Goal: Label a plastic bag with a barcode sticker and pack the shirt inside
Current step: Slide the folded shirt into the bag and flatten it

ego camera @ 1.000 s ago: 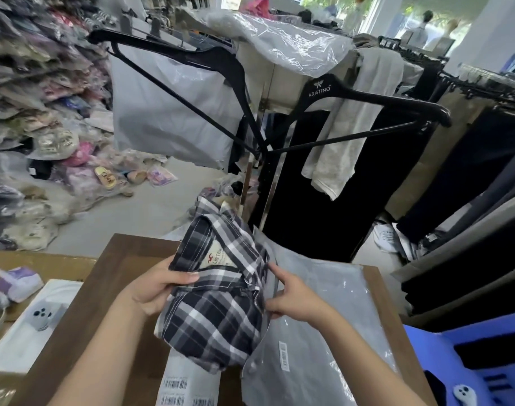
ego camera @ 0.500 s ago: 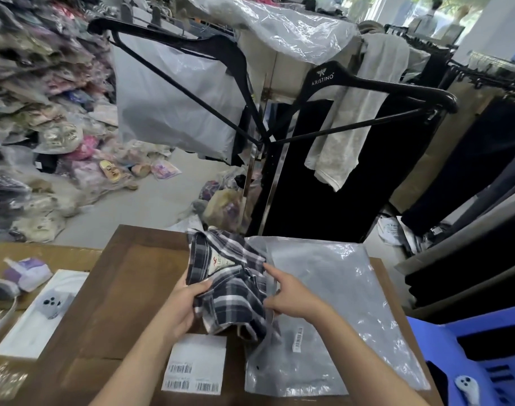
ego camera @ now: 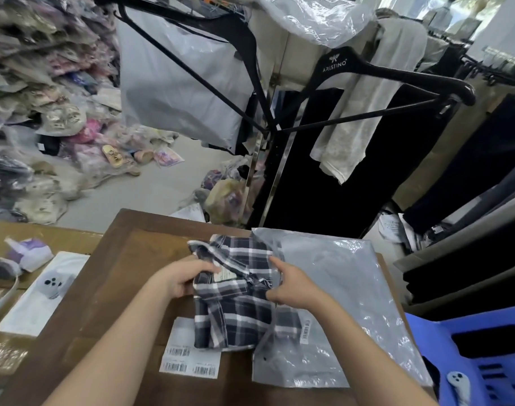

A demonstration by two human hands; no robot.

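A folded dark plaid shirt (ego camera: 235,312) lies on the brown table (ego camera: 127,259), collar end away from me. My left hand (ego camera: 180,278) grips its left edge near the neck label. My right hand (ego camera: 291,288) holds its right edge where it meets the clear plastic bag (ego camera: 353,303), which lies flat to the right. The shirt's lower right corner overlaps the bag's left edge. A small barcode sticker (ego camera: 305,332) sits on the bag beside the shirt. A white sheet of barcode stickers (ego camera: 188,358) lies partly under the shirt's near end.
A blue plastic crate (ego camera: 485,361) stands at the lower right. A white sheet with a small grey device (ego camera: 52,285) lies on cardboard to the left. Behind the table hang black hangers (ego camera: 397,74) with clothes, and piles of bagged goods (ego camera: 45,112) cover the floor at left.
The shirt was held up off the table, then brought down flat onto it, next to the bag. Both hands stayed on its edges, and the sticker sheet came into view below.
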